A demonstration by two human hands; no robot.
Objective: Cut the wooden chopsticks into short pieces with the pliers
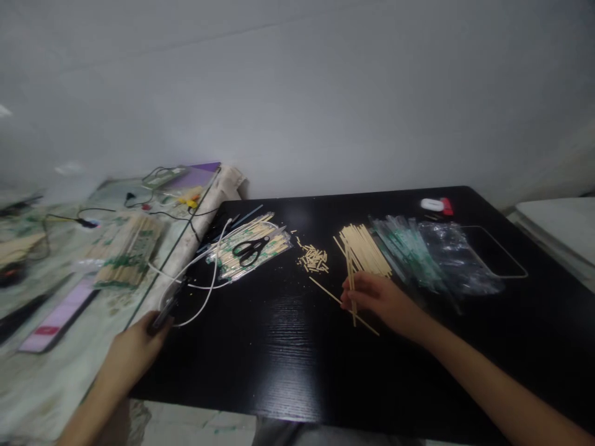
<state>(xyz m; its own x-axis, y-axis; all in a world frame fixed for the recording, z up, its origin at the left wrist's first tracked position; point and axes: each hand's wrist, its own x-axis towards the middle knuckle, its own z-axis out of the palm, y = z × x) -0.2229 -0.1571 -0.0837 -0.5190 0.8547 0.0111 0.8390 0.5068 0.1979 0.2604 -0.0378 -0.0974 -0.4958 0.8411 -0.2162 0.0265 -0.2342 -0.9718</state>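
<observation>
My left hand [139, 344] is closed around a slim dark object [167, 308] at the black table's left edge; its kind is too blurred to tell. A white cable [204, 303] loops beside it. My right hand [379, 300] pinches thin wooden sticks [352, 288] upright between thumb and fingers. Beneath that hand one loose stick [325, 290] lies slantwise on the table. Just beyond is a pile of bare wooden sticks [365, 248]. Short cut stick pieces [313, 259] form a heap to its left. Black-handled scissors [248, 251] rest on wrapped sticks [227, 251].
Empty green-printed plastic sleeves [411, 251] and a clear bag [465, 263] lie right of the sticks. A white and red item [437, 205] sits at the back. On the left surface are a wrapped stick bundle [132, 248], a phone [58, 319] and cables.
</observation>
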